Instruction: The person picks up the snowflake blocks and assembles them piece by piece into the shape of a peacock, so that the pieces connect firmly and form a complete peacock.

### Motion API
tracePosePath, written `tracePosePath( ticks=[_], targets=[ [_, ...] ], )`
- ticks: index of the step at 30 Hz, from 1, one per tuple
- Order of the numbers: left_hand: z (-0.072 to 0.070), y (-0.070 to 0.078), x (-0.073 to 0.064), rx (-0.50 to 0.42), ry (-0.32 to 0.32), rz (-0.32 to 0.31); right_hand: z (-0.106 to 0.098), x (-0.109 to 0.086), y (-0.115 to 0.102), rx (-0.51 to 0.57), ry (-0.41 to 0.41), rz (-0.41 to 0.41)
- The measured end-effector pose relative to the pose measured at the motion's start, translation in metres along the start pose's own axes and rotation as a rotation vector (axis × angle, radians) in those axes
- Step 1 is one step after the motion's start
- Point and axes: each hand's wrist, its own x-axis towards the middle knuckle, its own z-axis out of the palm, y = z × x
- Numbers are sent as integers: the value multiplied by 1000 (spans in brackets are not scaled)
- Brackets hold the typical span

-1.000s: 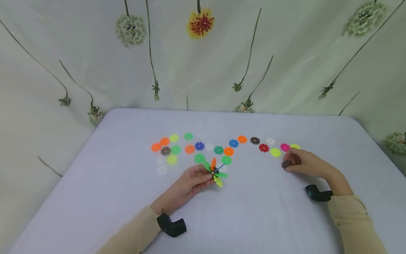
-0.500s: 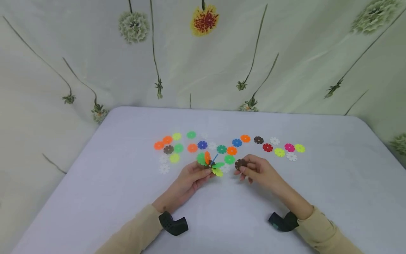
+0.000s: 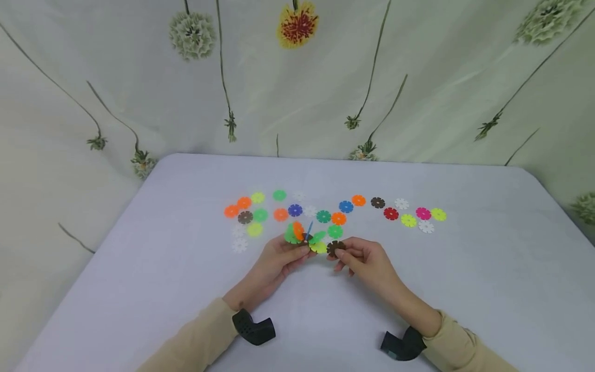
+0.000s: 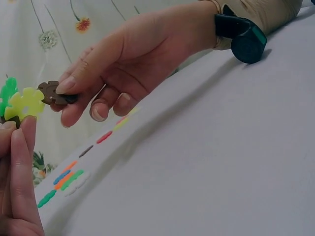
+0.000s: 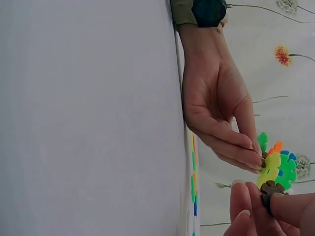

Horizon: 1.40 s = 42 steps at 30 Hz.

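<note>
While a bunch of loose notched discs (image 3: 245, 217) is lying toward the left on the white table (image 3: 186, 279), my left hand (image 3: 279, 260) is pinching the brown middle of a flower-looking build (image 3: 307, 238), thumb and fingers closed, with green, orange, blue and yellow discs sticking out of it. Just to its right, my right hand (image 3: 372, 258) is pinching a brown disc (image 3: 334, 248) between thumb and finger, other fingers loosely bent. The disc is sitting right by the yellow piece; honestly can't tell if they're touching. Further right, red (image 3: 391, 213) and pink (image 3: 423, 213) discs are lying flat. Compared with a second ago, I'm holding that brown one way further left, up against the build's side of things rather than near the pink.
</note>
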Motion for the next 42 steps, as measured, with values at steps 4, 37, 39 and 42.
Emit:
tracePosePath(
  ticks=[4,37,39,42],
  targets=[
    [1,0,-1,9,32,9,2,0,0,-12,22,-8],
    [7,-5,-1,231,73,149,12,0,2,-93,87,-39],
    [8,-4,-1,218,82,151,7,5,2,-50,15,-27],
    [7,-5,1,166,87,144,-10,16,7,44,-108,65]
  ],
)
